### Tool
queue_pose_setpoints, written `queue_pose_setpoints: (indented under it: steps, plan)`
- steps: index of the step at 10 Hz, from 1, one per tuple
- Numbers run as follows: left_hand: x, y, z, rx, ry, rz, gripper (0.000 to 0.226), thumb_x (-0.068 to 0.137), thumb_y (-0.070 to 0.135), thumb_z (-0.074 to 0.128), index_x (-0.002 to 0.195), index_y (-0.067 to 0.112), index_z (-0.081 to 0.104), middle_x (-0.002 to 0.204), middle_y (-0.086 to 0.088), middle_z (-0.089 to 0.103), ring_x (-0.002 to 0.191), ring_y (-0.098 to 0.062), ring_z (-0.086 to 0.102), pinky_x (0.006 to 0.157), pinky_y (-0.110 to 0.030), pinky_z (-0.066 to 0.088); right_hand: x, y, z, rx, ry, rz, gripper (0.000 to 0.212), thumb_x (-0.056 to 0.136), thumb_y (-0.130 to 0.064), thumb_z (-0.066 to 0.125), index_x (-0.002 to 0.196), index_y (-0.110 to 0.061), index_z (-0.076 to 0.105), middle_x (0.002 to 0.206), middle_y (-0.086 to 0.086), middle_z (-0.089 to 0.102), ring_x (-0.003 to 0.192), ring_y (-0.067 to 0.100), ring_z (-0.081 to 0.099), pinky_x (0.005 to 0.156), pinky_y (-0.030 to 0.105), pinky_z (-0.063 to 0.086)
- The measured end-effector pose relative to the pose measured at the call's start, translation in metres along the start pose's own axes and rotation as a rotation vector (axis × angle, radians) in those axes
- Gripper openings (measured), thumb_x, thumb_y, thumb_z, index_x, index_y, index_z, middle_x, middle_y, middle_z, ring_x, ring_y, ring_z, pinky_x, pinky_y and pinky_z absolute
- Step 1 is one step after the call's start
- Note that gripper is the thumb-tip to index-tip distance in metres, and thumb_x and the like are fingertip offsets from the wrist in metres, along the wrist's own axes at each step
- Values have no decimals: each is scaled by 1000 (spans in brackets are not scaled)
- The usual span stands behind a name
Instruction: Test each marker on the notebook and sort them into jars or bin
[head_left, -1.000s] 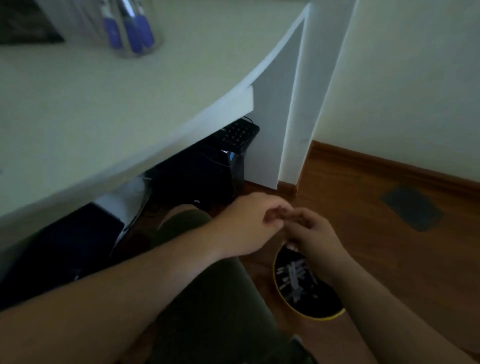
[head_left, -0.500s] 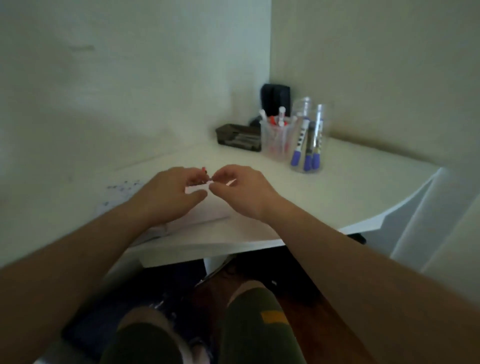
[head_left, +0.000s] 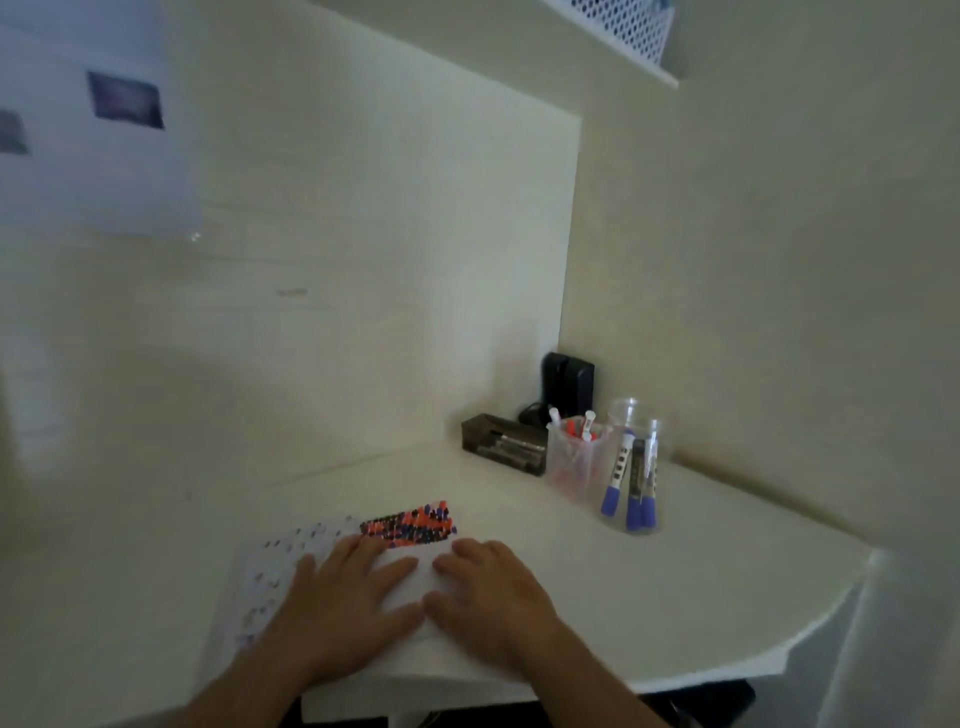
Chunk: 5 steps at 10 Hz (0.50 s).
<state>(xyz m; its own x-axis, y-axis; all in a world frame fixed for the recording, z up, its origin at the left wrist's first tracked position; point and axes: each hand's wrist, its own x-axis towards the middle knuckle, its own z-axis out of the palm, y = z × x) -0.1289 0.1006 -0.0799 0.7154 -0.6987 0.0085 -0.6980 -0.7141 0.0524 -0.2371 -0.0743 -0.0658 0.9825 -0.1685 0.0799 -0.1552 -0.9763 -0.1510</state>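
An open notebook (head_left: 415, 525) lies on the white desk (head_left: 701, 571) in front of me, its far page covered with red, blue and black test marks. My left hand (head_left: 343, 597) and my right hand (head_left: 493, 587) rest flat on the near page, fingers straight, holding nothing. To the right stand a clear jar (head_left: 636, 478) with blue-capped markers and a clear cup (head_left: 574, 457) with red-capped markers. No bin is in view.
A dark box (head_left: 501, 444) and a black device (head_left: 567, 384) sit in the back corner behind the jars. A shelf with a white perforated basket (head_left: 623, 23) hangs above. A paper sheet (head_left: 93, 119) is fixed on the left wall. The desk edge curves off at the right.
My view rose from the floor under the desk to the desktop. Both hands, which pinched a small item together half a second ago, now lie flat on the notebook.
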Motion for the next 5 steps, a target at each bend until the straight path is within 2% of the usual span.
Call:
queue_pose_setpoints:
  steps: [1,2,4,5]
  plan:
    - [-3,1,0,-37,-25,-8,106,63,99,-7,157,55,11,171,11,1,157,-17,-6,124,-58,0,0,0,0,30,-5,25,62,99,-59,40,152,-28,46,164,0,37,146,22,32,124,37,22]
    - [-5,0,1,-73,-28,-6,79,85,86,19,157,54,13,172,10,1,158,-17,-7,124,-58,-3,0,0,3,52,-8,34,62,99,-59,40,154,-30,44,166,-3,34,149,20,29,125,37,20]
    - [-3,-2,4,-76,-13,4,77,87,84,21,157,54,14,172,11,0,157,-16,-9,124,-59,-4,1,3,9,89,4,44,64,97,-62,41,154,-35,41,167,-8,31,151,19,26,124,37,20]
    - [-2,-1,5,-97,-11,12,78,85,84,20,157,54,14,172,11,0,157,-16,-9,124,-59,-4,2,8,11,226,38,77,62,96,-61,48,153,-37,44,164,-11,35,150,16,29,122,35,24]
